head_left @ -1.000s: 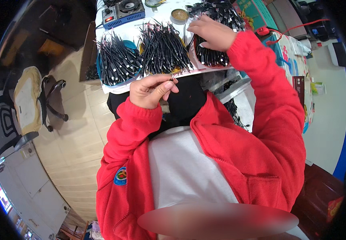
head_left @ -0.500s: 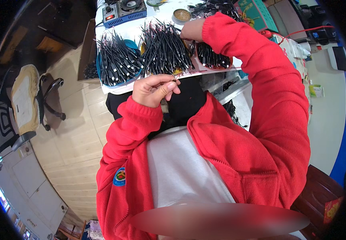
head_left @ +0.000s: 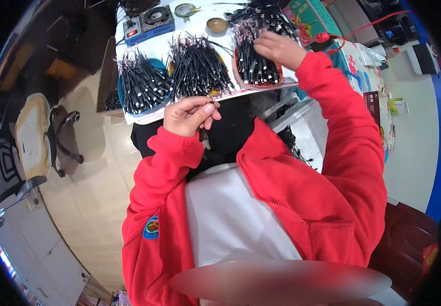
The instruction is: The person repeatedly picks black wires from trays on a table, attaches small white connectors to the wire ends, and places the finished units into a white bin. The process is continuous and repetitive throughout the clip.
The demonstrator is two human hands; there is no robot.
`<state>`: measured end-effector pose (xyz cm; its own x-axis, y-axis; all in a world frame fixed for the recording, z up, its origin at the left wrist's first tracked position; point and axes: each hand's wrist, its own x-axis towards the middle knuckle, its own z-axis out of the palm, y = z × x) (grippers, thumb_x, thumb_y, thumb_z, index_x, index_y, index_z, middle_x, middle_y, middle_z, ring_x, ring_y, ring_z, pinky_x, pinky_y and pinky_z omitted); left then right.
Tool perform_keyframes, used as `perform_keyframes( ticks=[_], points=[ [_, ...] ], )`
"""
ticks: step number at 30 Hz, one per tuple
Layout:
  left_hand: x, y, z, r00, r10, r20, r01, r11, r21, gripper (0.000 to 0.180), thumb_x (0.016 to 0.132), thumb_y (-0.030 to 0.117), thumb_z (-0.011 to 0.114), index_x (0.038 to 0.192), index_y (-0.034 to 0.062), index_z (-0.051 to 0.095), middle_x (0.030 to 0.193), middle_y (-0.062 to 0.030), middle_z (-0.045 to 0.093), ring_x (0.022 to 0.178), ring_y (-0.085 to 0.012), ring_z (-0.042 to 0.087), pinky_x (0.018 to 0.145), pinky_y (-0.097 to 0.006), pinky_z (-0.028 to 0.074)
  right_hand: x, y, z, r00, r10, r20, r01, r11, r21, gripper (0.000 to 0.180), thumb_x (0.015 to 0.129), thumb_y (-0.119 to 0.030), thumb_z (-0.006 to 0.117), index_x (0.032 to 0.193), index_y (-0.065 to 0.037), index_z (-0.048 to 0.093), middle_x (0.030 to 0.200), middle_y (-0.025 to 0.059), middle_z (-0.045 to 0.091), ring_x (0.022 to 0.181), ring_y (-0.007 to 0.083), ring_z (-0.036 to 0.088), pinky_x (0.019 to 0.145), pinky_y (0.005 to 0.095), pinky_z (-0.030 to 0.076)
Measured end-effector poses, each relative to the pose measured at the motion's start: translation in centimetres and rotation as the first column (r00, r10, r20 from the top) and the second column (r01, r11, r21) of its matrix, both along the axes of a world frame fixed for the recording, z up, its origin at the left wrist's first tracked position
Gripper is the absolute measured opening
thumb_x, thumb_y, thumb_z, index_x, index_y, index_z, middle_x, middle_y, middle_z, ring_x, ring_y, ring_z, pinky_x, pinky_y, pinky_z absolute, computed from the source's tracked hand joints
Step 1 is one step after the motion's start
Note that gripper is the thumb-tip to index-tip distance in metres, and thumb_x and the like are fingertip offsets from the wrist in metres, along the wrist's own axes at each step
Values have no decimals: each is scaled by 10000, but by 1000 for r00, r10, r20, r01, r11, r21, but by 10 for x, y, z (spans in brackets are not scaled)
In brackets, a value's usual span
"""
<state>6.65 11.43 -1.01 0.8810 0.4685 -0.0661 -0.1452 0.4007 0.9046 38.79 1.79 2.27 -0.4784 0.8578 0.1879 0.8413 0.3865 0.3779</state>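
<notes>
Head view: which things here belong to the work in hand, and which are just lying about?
Likely in the work:
left hand, pinching a small piece, too small to identify
right hand, at the right cable bundle
middle cable bundle
left cable bundle

Likely just lying about:
office chair
white cabinet
</notes>
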Motion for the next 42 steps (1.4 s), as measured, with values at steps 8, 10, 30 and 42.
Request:
perform_keyframes(
  ticks=[8, 10, 30, 42],
  points=[
    [8, -13, 7, 1000, -13, -3, 13, 1000, 2, 138, 879, 55, 594, 968, -36, 646, 754, -97, 657, 562, -76, 522, 501, -187, 393, 2, -24, -34, 889, -212, -406, 210, 976, -50, 343, 799, -23, 475, 1132, -65, 545, 1211, 109, 540, 1089, 286, 541, 903, 343, 466],
    [10, -14, 6, 999, 26, 19, -25, 999, -28, 142, 880, 59, 594, 971, -36, 647, 751, -100, 657, 559, -78, 521, 501, -187, 396, 2, -29, -36, 775, -235, -586, 299, 954, 13, 306, 824, 14, 480, 1099, -78, 577, 1155, 97, 582, 1068, 288, 561, 909, 355, 459],
    [12, -13, -3, 995, 65, 74, -46, 974, -224, 173, 891, 52, 575, 1018, -58, 618, 790, -142, 648, 590, -120, 543, 541, -213, 437, -11, -16, -44, 1, -608, -794, 666, 592, -454, 236, 802, -211, 658, 769, 21, 630, 667, 109, 624, 587, 192, 580, 595, 311, 458],
    [19, -25, 35, 958, 236, 165, -161, 914, -373, 178, 885, 20, 571, 1028, -80, 602, 985, -198, 647, 893, -246, 647, 773, -322, 555, -191, -48, 10, -499, -220, -838, 50, 958, -281, 117, 896, -151, 604, 880, -40, 569, 729, -52, 524, 633, 14, 431, 555, 170, 337]
  ],
)
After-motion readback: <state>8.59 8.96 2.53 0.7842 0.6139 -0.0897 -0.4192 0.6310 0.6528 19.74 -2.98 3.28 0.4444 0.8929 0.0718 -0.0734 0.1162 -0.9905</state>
